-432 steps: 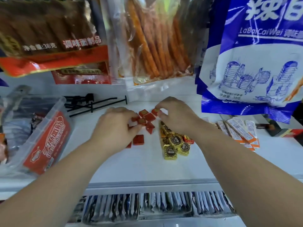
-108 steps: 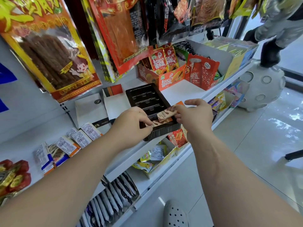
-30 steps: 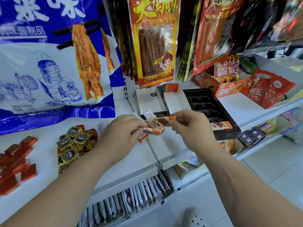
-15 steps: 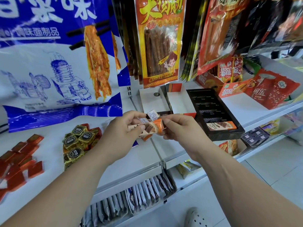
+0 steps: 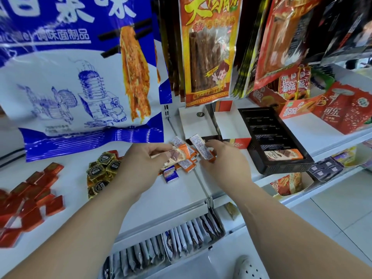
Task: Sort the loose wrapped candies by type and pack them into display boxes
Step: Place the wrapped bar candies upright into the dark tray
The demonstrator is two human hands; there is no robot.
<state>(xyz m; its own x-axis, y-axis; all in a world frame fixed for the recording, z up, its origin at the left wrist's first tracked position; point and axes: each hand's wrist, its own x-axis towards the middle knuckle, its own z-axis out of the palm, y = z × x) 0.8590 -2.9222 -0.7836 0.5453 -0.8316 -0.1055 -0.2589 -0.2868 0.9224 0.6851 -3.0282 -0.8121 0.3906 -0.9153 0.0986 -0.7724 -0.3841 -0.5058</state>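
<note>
Above shelf | left hand grips orange candy bar | right hand pinches white-backed bar beside it

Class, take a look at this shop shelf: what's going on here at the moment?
A person is sorting wrapped candies on a white shelf. The left hand grips an orange-wrapped bar, and the right hand pinches a second bar, label side up, above a small heap of similar bars. A packed bar lies in the nearest slot of the black tray. Gold candies and red squares sit in separate piles to the left.
</note>
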